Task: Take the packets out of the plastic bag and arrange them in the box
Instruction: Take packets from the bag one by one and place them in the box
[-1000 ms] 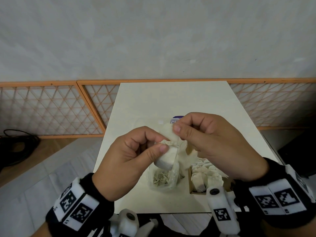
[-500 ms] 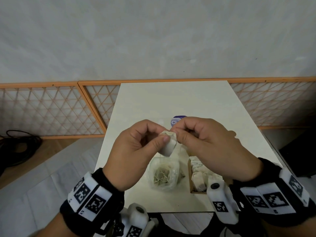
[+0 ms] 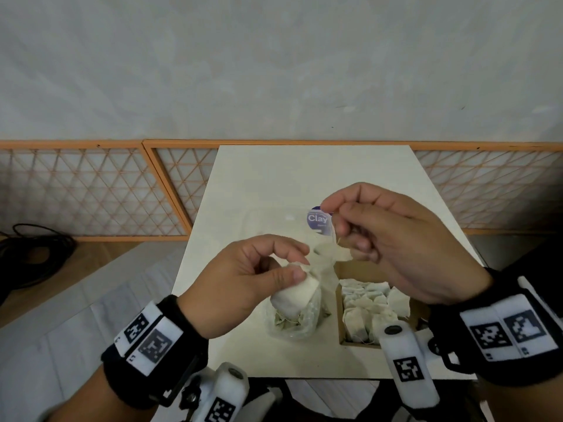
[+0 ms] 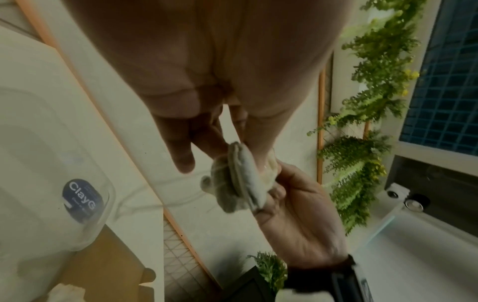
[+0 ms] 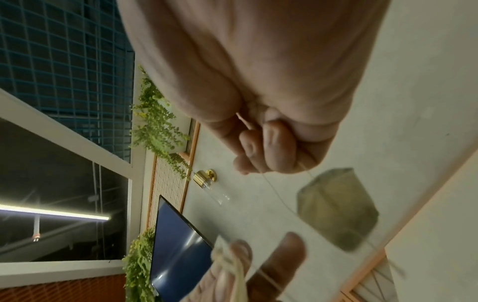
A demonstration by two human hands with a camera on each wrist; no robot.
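Left hand (image 3: 243, 281) pinches a bunch of packets (image 3: 297, 295) above the plastic bag (image 3: 292, 321) on the counter (image 3: 274, 184). Soft, light, tangly things, best held by the body. Right hand (image 3: 393, 242), pinching a string, has pulled away since a moment ago, one packet (image 3: 341, 254) dangling above the box (image 3: 342, 300).

Black wristbands (image 3: 158, 336) – white coded tags; white camera pods (image 3: 406, 363).
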